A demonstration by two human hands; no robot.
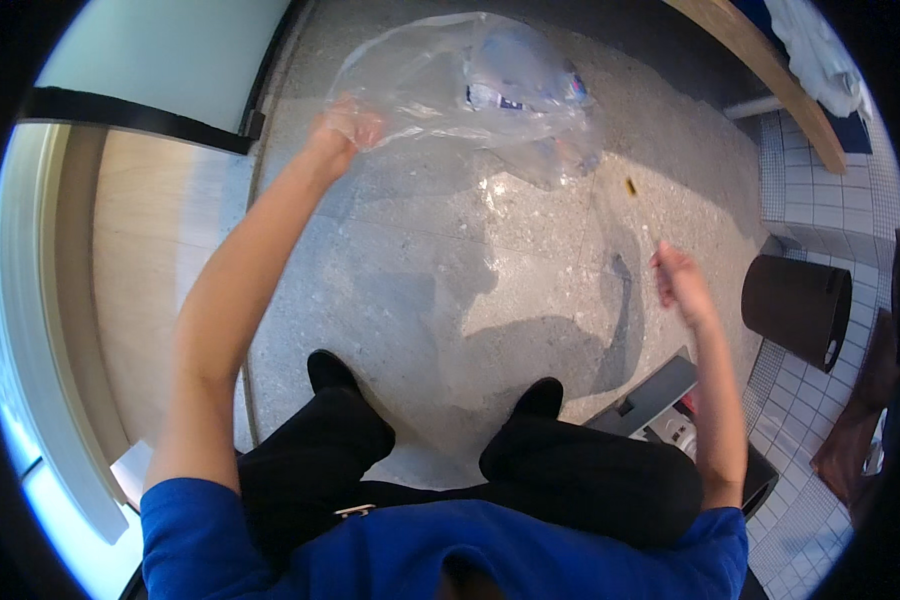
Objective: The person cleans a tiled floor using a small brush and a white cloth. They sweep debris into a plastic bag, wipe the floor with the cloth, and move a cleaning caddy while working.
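My left hand [351, 127] is at the upper left, closed on the edge of a large clear plastic bag [427, 82]. The bag stretches to the right over the floor and holds several things, among them what look like plastic bottles [495, 97] with labels, seen blurred through the film. My right hand [676, 281] is at the right, away from the bag, with its fingers curled; it is blurred, and whether it holds something small cannot be told. A small dark and yellow piece [631, 187] shows between my right hand and the bag.
A dark brown waste bin [791, 306] stands at the right by a white tiled wall [791, 397]. A grey-edged container [649, 394] with packages is beside my right leg. A curved wooden edge [765, 56] with white cloth [817, 60] is upper right; a black-framed panel [157, 124] is upper left.
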